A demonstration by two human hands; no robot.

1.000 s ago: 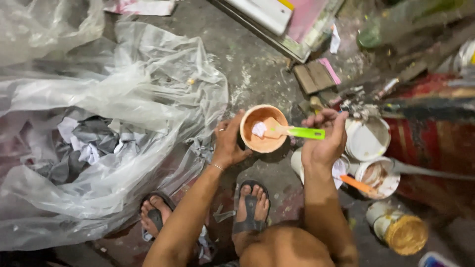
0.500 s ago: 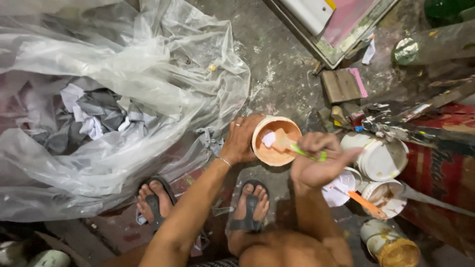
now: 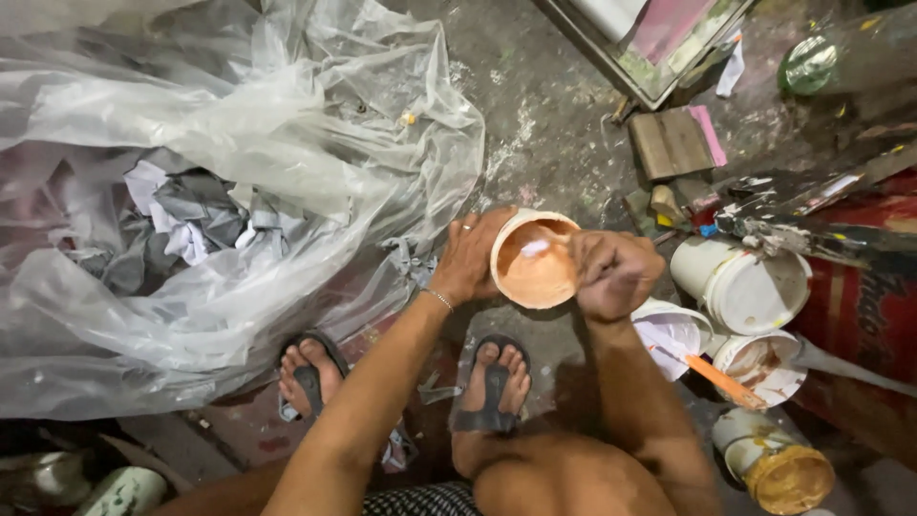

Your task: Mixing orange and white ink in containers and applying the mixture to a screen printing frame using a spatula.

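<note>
- The left hand (image 3: 470, 260) wraps the side of a small tub of peach-coloured paint (image 3: 533, 260), held above the concrete floor (image 3: 544, 124) in front of the person's sandalled feet.
- The right hand (image 3: 613, 274) is closed into a fist at the tub's rim; what it grips cannot be seen.
- Risk: the tub is tilted toward the camera, so paint could spill onto the feet.
- Count: four other tubs at the floor's right edge, one clear plastic sheet (image 3: 220, 172) at left.

A cup (image 3: 535, 260) is held between both hands above the floor (image 3: 535, 124); plastic sheeting (image 3: 239, 143) is spread left, tubs (image 3: 745, 287) are clustered right.
</note>
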